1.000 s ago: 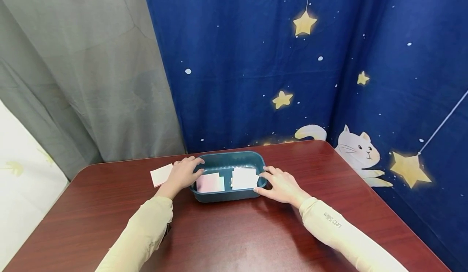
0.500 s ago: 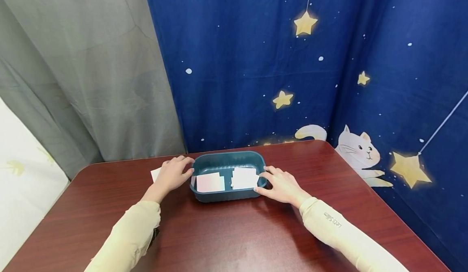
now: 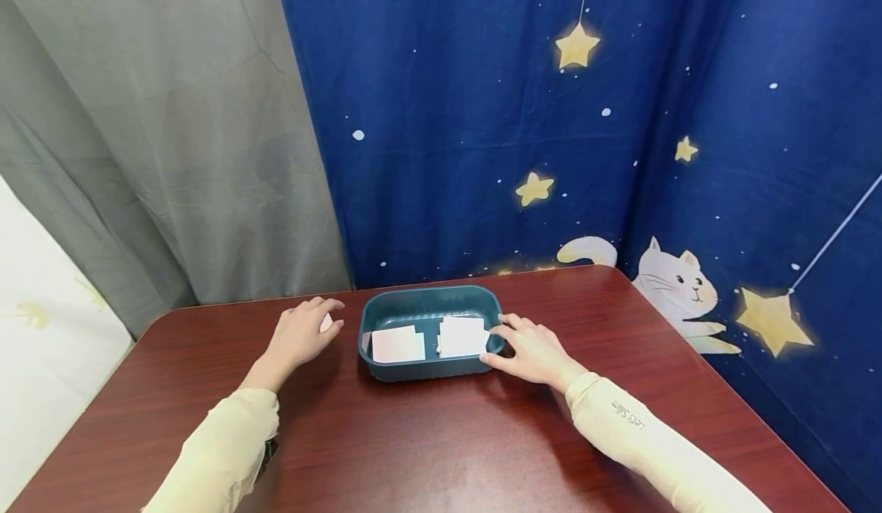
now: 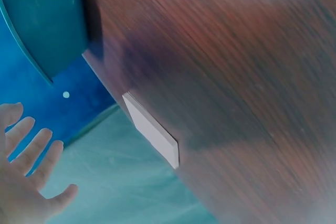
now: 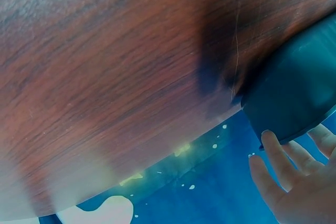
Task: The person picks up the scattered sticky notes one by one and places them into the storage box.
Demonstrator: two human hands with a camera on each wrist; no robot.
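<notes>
A dark teal plastic bin (image 3: 430,371) with rounded corners stands near the back of the table. Inside it lie a pale pinkish stack of paper pieces (image 3: 394,344) on the left and a white stack of paper pieces (image 3: 462,337) on the right. My left hand (image 3: 299,334) hovers left of the bin, fingers spread and holding nothing. Beneath it a thin white block, like a paper pad (image 4: 151,130), lies on the table, mostly hidden by the hand in the head view. My right hand (image 3: 530,351) rests its fairly straight fingertips at the bin's right rim.
The reddish-brown wooden table (image 3: 427,452) has rounded back corners. Close behind its back edge hang a grey curtain (image 3: 172,153) and a blue curtain (image 3: 448,115) printed with stars and a cat.
My left hand has moved from over the bin's left rim out to the left, across the white pad, covering most of it. My right hand stays at the right rim.
</notes>
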